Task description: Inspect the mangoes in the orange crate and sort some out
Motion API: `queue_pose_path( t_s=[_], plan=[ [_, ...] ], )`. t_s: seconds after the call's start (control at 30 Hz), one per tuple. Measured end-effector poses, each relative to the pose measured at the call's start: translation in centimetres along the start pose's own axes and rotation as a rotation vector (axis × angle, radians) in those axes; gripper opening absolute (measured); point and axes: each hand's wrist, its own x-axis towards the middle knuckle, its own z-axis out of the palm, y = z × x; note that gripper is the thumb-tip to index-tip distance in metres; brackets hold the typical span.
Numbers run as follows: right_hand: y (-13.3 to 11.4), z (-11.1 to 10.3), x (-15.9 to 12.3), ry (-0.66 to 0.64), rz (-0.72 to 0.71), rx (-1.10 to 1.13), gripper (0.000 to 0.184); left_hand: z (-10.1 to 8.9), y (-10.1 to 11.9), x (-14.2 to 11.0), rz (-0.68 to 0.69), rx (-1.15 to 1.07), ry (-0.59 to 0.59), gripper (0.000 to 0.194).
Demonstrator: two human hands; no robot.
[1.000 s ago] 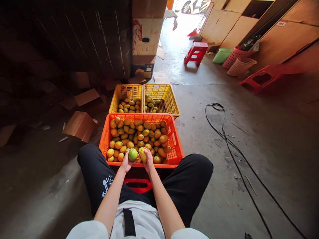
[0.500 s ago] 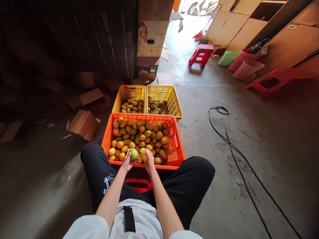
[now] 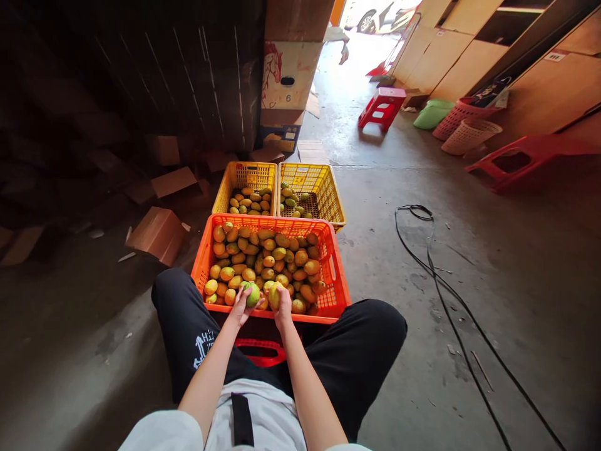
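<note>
An orange crate [image 3: 339, 275] full of yellow-green mangoes stands on the floor between my knees. My left hand [image 3: 240, 307] is closed around a green mango [image 3: 252, 294] at the crate's near edge. Just to its right, my right hand [image 3: 283, 303] grips a yellow mango [image 3: 275, 294] over the same edge. Both fruits are held a little above the pile, close together.
Two yellow crates [image 3: 244, 172] [image 3: 328, 188] with fewer mangoes stand behind the orange one. Cardboard boxes [image 3: 157, 233] lie to the left. A black cable [image 3: 436, 275] runs over the concrete floor at right. Red stools [image 3: 382, 106] and baskets [image 3: 467, 134] are farther back.
Both hands stay at the crate's near edge with their mangoes, turning them slightly. The head camera has tilted a little, shifting the scene rightward.
</note>
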Motion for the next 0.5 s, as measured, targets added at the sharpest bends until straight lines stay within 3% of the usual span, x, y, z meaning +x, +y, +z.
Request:
queue_pose_path(
  t_s=[0.13,0.3,0.5],
  plan=[
    [-0.4,0.0,-0.4,-0.060,0.049,-0.001,0.037,-0.2,-0.1,0.7,-0.059,-0.023,0.036,0.040],
    [-1.0,0.4,-0.9,-0.050,0.138,-0.004,0.040,-0.4,0.3,0.9,-0.091,-0.112,0.065,0.042],
    [-1.0,0.5,-1.0,0.022,0.089,0.045,0.042,-0.6,0.5,1.2,-0.146,-0.054,0.053,0.040]
  ],
)
